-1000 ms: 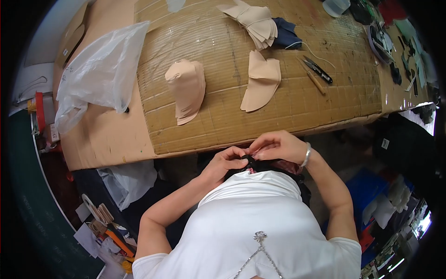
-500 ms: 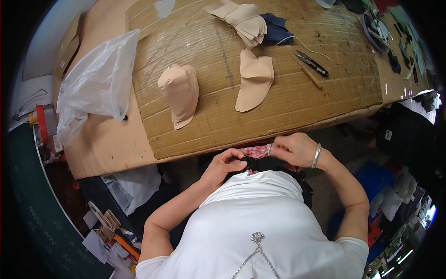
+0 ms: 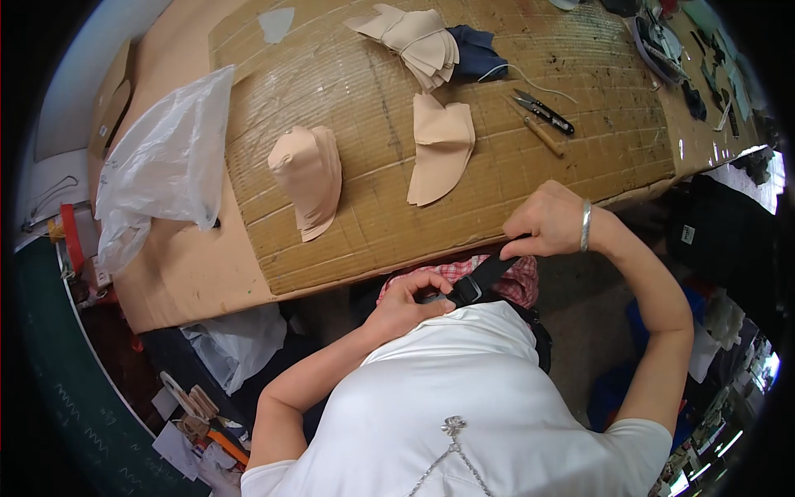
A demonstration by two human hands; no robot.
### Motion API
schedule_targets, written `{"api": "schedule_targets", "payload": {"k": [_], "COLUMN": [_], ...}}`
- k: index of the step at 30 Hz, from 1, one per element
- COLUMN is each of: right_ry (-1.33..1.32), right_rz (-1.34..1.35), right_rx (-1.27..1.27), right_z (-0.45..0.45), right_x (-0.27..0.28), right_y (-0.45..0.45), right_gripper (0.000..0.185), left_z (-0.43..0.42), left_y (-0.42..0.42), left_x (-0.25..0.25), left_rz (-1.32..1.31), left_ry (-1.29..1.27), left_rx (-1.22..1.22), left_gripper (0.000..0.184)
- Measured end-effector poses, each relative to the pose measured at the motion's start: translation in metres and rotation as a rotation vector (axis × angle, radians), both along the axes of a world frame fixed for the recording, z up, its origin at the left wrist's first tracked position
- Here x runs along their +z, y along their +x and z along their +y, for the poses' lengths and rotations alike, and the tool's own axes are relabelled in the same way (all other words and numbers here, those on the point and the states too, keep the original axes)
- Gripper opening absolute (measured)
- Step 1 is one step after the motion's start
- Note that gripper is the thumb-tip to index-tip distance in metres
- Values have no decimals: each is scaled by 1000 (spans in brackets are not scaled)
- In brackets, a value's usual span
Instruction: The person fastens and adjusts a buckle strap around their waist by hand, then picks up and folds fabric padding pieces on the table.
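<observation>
At my waist a black strap [image 3: 495,270] runs through a dark buckle [image 3: 469,288]. My left hand [image 3: 407,305] has its thumb and fingers closed on the buckle's left side. My right hand [image 3: 545,220] pinches the strap's upper end and holds it taut, up and to the right, by the table edge. Red checked cloth [image 3: 523,282] shows behind the strap, over my lap. How the strap continues round my waist is mostly hidden by my white shirt.
On the cardboard-covered table [image 3: 364,240] lie stacks of beige pieces [image 3: 310,178], a folded beige piece [image 3: 443,153], a tied beige bundle [image 3: 414,45], thread snips [image 3: 545,112] and a wooden-handled tool [image 3: 544,137]. A clear plastic bag [image 3: 170,161] lies left.
My right hand has moved up and right, drawing the strap out from the buckle. My left hand stays at the waist. The view has shifted slightly.
</observation>
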State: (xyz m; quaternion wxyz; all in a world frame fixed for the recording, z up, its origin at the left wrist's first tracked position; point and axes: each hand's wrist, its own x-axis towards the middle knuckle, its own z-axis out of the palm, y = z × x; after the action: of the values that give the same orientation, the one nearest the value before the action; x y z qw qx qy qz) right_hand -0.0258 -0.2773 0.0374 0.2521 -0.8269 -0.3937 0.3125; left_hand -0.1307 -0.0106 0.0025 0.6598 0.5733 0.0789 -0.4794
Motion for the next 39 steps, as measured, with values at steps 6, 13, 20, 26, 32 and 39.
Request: {"api": "schedule_targets", "payload": {"k": [6, 13, 20, 26, 32, 39], "right_ry": [-114, -63, -200, -322, -200, -188], "right_rz": [29, 72, 606, 434, 547, 822], "right_rx": [-3, -50, -188, -280, -613, -725], "right_z": [-21, -23, -42, -56, -58, -86], "right_x": [9, -3, -42, -58, -61, -70], "right_y": [14, 7, -67, -120, -111, -123], "right_gripper": [42, 45, 40, 36, 24, 29], "left_z": [-1, 0, 14, 23, 50, 52], "left_y": [3, 5, 9, 26, 29, 25], "left_x": [3, 6, 13, 40, 33, 29], "left_rz": [26, -63, 1, -811, -409, -151], "left_ry": [29, 31, 88, 464, 222, 63], "left_rx": [57, 17, -36, -243, 12, -32], "left_gripper": [38, 43, 29, 27, 26, 22]}}
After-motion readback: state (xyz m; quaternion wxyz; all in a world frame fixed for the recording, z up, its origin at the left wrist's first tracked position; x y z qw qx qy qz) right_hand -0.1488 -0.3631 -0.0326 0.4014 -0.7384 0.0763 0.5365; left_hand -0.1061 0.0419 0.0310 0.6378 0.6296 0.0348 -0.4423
